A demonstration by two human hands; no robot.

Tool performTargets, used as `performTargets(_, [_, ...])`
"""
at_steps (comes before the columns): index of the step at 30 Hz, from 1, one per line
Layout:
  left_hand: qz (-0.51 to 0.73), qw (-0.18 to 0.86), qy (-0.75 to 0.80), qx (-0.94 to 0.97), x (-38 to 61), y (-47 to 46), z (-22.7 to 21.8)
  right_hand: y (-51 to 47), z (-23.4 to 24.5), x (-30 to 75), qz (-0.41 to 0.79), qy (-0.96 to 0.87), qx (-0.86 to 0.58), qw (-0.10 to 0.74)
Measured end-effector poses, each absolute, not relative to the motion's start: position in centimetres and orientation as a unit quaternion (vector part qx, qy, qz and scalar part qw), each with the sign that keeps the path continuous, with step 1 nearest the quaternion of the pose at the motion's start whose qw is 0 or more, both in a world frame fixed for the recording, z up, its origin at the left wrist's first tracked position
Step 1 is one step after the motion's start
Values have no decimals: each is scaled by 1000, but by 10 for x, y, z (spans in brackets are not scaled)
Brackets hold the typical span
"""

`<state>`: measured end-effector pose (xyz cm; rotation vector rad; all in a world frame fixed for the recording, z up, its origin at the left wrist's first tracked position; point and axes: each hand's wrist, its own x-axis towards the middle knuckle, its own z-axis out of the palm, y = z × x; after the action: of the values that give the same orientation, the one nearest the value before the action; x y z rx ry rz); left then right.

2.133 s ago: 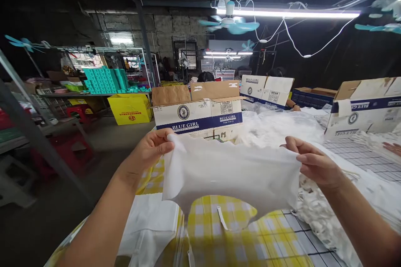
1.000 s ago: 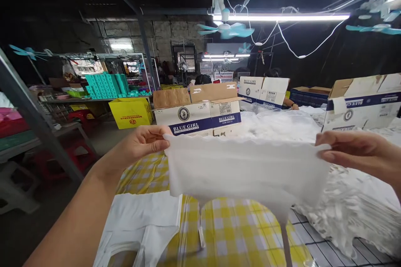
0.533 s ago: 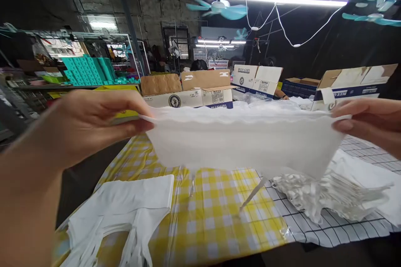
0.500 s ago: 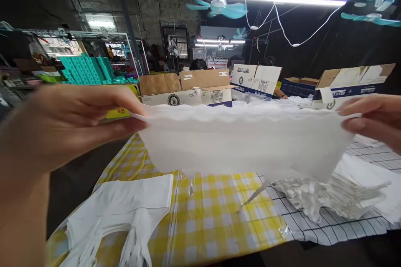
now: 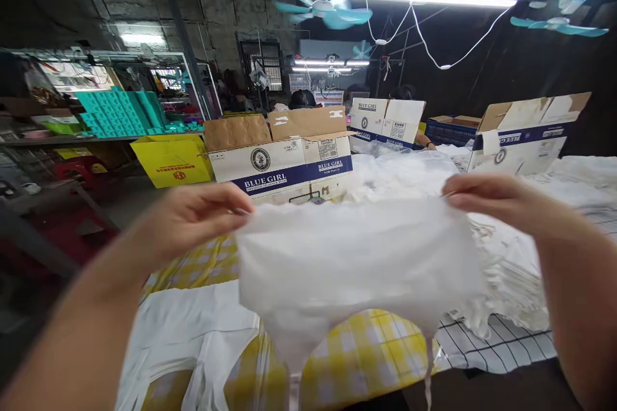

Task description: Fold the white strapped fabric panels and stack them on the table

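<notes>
A white cropped camisole (image 5: pixel 357 257) hangs upside down in front of me, its hem stretched between my hands and its thin straps dangling below. My left hand (image 5: pixel 207 209) pinches one corner of the hem. The other corner is pinched by my right hand (image 5: pixel 486 196). Behind and below, at the left, similar white camisoles (image 5: pixel 193 314) lie stacked flat on a yellow checked tablecloth (image 5: pixel 366 359). On the right, a pile of white garments (image 5: pixel 511 282) is partly covered by the held camisole and my right arm.
Printed cartons (image 5: pixel 279 160) stand along the table's far side, with another carton (image 5: pixel 525 135) at the right. Clear plastic bags (image 5: pixel 405 164) lie among white cloth. A yellow bag (image 5: pixel 171 160) stands at left. Ceiling fans (image 5: pixel 325 8) hang overhead. A person's arm (image 5: pixel 425 141) shows behind the cartons.
My hands have come closer together and lower, farther from the camera. The camisole now hangs down more fully, so its neckline curve and straps show.
</notes>
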<state>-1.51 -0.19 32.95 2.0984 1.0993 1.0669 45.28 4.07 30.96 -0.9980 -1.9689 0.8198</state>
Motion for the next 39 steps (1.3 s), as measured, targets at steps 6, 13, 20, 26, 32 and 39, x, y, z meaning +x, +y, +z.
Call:
performTargets(6, [243,280,546,752,12,92,143,119,158,383,304,-779,-519,176])
performTargets(13, [207,265,578,743,10,124,41,145,53,357,294,-759,-560,154])
performTargets(20, [208,214,602,741,-11,161,48,197,29,355,224,-746,-612,138])
performTargets(26, [196,93,644,734,23,134,0,171,5,319,114,-751,-623,188])
performTargets(32, [88,7,635,767,40,75,-34,122,-41,314,60,-798,-583,137])
performTargets(39, [72,25,619,782,49,-2,-33,89,-55,356,49,-774,-612,153])
